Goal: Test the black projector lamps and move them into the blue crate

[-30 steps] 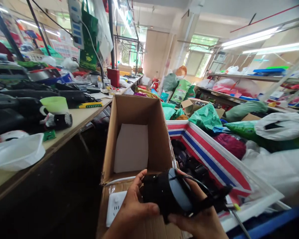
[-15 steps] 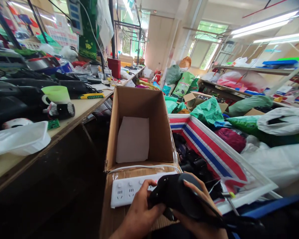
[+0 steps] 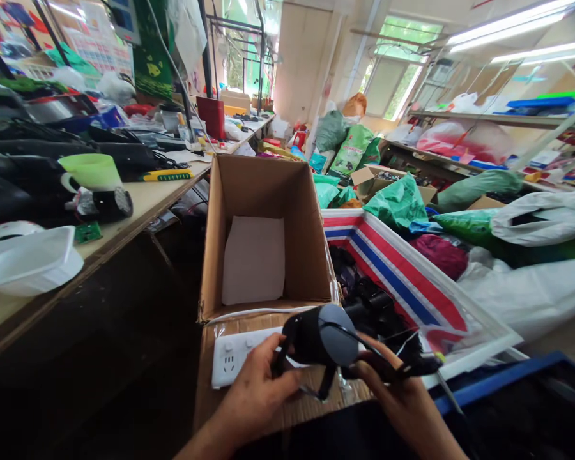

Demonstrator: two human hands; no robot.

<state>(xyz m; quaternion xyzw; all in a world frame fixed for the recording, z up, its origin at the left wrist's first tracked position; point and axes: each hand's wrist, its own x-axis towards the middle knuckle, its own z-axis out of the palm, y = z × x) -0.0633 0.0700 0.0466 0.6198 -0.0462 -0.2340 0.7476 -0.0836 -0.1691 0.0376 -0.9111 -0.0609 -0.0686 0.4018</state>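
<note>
My left hand (image 3: 256, 383) is closed round one end of a black rounded device with a flat grey disc face (image 3: 311, 338). A short black piece hangs down from its underside. My right hand (image 3: 393, 386) grips dark cord or a thin handle part (image 3: 378, 358) at the device's right side; which of these it is I cannot tell. Just behind the left fingers lies a white power strip (image 3: 227, 364), partly covered, on a cardboard surface (image 3: 208, 402). Beyond it stands an open cardboard box (image 3: 263, 176) with a pale sheet (image 3: 253, 262) inside.
At right, a striped red, white and blue sack in a white frame (image 3: 397, 287) holds dark items (image 3: 368, 300). On the left, a workbench (image 3: 146, 204) carries a green cup (image 3: 93, 171), a white tray (image 3: 33, 259) and a yellow-green cutter (image 3: 167, 174). A blue bin edge (image 3: 508, 383) is lower right.
The device has turned so its grey disc faces me more, and it has shifted up and left. My right hand has moved off its body to the cord side. The view has tilted slightly.
</note>
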